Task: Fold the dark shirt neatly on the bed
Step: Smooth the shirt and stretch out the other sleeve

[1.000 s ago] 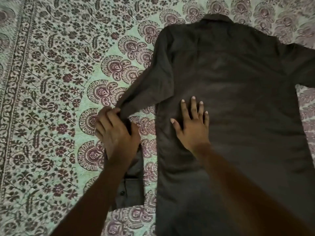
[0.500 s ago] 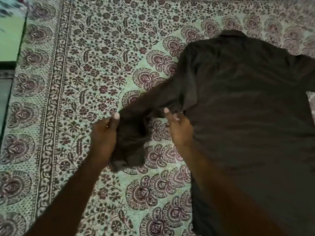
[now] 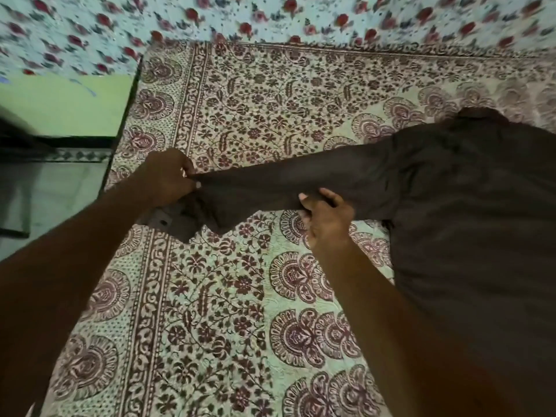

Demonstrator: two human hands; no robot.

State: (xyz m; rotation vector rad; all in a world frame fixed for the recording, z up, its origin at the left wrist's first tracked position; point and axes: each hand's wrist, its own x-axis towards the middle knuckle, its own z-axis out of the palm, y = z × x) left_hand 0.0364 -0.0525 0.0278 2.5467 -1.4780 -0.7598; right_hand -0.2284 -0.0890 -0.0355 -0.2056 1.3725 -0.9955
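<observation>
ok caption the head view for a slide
Left hand and right hand grip the long sleeve of a dark brown shirt on a floral-print bedspread

The dark shirt (image 3: 469,242) lies on the bed (image 3: 228,296).

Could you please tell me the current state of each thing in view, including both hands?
dark shirt: body lies spread on the bedspread, not yet folded.
sleeve: pulled out straight to the side, held in two places.
left hand: grips the sleeve near the cuff.
right hand: grips the sleeve's lower edge midway, fingers curled over it.
cuff: hangs loose below the left hand.
</observation>
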